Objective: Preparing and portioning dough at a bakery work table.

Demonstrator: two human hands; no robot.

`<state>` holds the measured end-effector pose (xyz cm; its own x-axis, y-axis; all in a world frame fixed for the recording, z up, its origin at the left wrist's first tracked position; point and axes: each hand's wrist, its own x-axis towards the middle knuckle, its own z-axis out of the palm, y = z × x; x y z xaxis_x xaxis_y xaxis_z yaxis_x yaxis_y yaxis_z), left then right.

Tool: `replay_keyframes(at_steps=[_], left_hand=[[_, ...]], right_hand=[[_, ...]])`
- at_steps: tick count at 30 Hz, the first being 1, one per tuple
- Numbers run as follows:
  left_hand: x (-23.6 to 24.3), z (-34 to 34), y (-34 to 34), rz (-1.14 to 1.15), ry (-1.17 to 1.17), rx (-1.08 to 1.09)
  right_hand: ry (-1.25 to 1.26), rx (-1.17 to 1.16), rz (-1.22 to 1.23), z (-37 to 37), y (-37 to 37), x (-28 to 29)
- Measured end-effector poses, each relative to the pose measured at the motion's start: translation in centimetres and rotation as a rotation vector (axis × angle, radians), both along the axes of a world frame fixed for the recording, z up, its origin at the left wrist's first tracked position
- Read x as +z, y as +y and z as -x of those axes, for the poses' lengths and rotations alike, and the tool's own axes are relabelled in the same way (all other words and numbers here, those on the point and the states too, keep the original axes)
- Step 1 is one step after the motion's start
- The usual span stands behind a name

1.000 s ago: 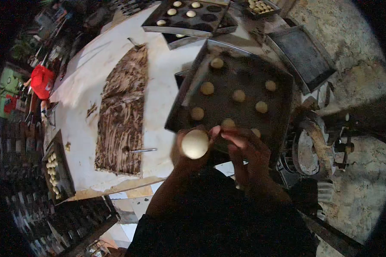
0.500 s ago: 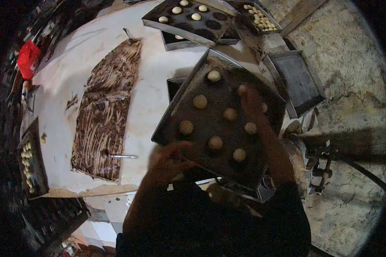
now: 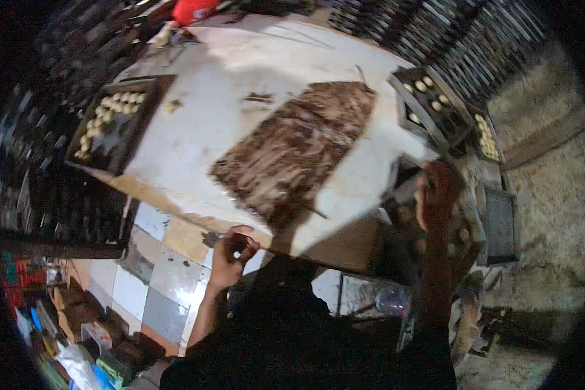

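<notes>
My left hand [image 3: 233, 257] hangs at the near edge of the table, its fingers curved and thumb apart from them, with nothing visible in it. My right hand [image 3: 441, 195] is raised over a dark baking tray [image 3: 396, 227] on the right; motion blur and shadow hide its fingers. A few round dough balls [image 3: 464, 234] show dimly in that tray. On the table between my hands and the far side lies a long sheet [image 3: 292, 149] streaked with brown, chocolate-like spread. A thin utensil handle [image 3: 319, 212] sticks out near its close end, and another utensil [image 3: 361, 75] at its far end.
A tray [image 3: 151, 123] of small dough balls stands at the table's left. Further trays [image 3: 458, 133] with dough balls stand at the far right, beside a grey tray [image 3: 498, 224]. A red bag [image 3: 194, 9] lies at the back. Tiled floor [image 3: 169, 312] shows at lower left.
The view has swung left, so table and trays appear shifted right. My left hand has come away from the dough-ball tray to the table's near edge; my right hand is still over the tray.
</notes>
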<state>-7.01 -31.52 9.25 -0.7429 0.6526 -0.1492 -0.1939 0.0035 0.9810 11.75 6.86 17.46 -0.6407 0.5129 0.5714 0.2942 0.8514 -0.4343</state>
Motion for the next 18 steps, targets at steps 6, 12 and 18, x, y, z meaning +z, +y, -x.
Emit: replay_keyframes(at_steps=[6,12,18], left_hand=[[0.0,6.5,-17.7,-0.064,0.157,0.032],[0.6,13.3,-35.5,-0.053,0.196,0.521],[-1.4,17.1,-49.7,-0.095,0.06,0.941]], right_hand=[[-0.069,0.497,0.346,17.6,-25.5,-2.1],[-0.409,1.045,0.351,34.1,-45.2,-2.3],[-0.29,1.379,0.452,50.1,-65.8,-1.0]])
